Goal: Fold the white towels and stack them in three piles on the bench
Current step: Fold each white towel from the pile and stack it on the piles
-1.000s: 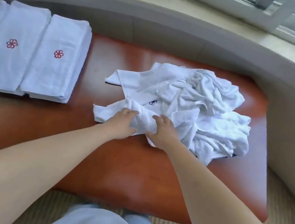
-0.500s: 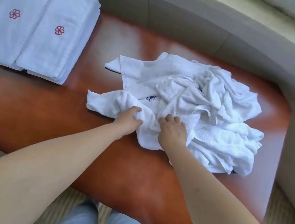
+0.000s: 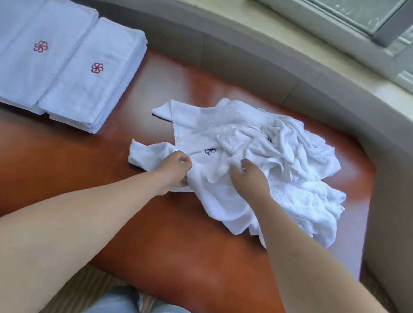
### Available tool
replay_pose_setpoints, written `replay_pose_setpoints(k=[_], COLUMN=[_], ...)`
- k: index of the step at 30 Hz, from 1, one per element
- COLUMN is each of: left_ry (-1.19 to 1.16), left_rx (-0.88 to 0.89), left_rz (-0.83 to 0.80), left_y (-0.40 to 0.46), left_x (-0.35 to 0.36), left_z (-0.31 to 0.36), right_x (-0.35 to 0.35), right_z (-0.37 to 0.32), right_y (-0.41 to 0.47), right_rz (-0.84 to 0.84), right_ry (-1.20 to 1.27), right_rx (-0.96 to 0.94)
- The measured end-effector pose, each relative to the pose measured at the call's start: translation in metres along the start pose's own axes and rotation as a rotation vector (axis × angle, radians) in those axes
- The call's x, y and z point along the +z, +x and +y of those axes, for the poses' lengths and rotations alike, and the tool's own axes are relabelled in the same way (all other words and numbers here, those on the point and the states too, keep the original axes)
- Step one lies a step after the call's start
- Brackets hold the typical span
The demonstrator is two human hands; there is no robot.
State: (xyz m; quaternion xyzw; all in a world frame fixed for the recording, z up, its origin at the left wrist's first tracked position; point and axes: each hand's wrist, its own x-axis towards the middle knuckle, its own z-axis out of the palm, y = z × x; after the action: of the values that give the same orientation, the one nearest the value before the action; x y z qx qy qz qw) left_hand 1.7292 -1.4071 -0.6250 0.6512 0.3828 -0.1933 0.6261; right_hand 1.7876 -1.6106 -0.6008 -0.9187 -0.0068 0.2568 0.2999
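Since a moment ago the left hand [image 3: 174, 168] has closed tighter on the near end of one towel [image 3: 150, 156] and drawn it a little clear of the heap, while the right hand [image 3: 246, 178] has pushed deeper into the cloth beside it. That left hand is curled into a fist, bunching the towel's edge between thumb and fingers; the towel's loose corner sticks out just beyond its knuckles, lying on the table [image 3: 173, 232]. The right hand lies with fingers bent down into the folds, seemingly pinching the same towel, though the fingertips are buried and I cannot tell how firm the hold is. Past and outward of the right hand sprawls the crumpled pile of white towels [image 3: 280, 166], a small blue flower mark showing between the two hands. Well away beyond the left hand, three folded stacks [image 3: 52, 59] sit side by side, touching, each with a flower emblem on top. This looks like the picking-out step: one towel being separated from the heap. Next it probably needs lifting free, shaking open and spreading flat before any fold.
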Motion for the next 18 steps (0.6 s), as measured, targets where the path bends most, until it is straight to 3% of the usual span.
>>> replay_pose_setpoints(k=[7,11,14,16,18], left_ry=[-0.279,-0.494,-0.342,-0.071,0.062], left_rx=[0.181,0.306,0.420,0.421,0.459], left_rz=[-0.036,0.040,-0.049,-0.086,-0.024], left_y=[-0.073,-0.103,-0.117,-0.122,-0.119], left_x=[-0.063,-0.106,-0.131,-0.139,-0.149], left_z=[0.083,0.125,0.129,0.120,0.110], right_x=[-0.060,-0.104,-0.121,-0.119,-0.116], right_z=[-0.088,-0.157,-0.194,-0.203,-0.197], right_y=[-0.053,-0.083,-0.098,-0.103,-0.104], right_rz=[0.292,0.348,0.341,0.320,0.327], right_ry=[0.273,0.642,0.867,0.850,0.814], right_rx=[-0.099,-0.204,-0.255,-0.243,-0.208])
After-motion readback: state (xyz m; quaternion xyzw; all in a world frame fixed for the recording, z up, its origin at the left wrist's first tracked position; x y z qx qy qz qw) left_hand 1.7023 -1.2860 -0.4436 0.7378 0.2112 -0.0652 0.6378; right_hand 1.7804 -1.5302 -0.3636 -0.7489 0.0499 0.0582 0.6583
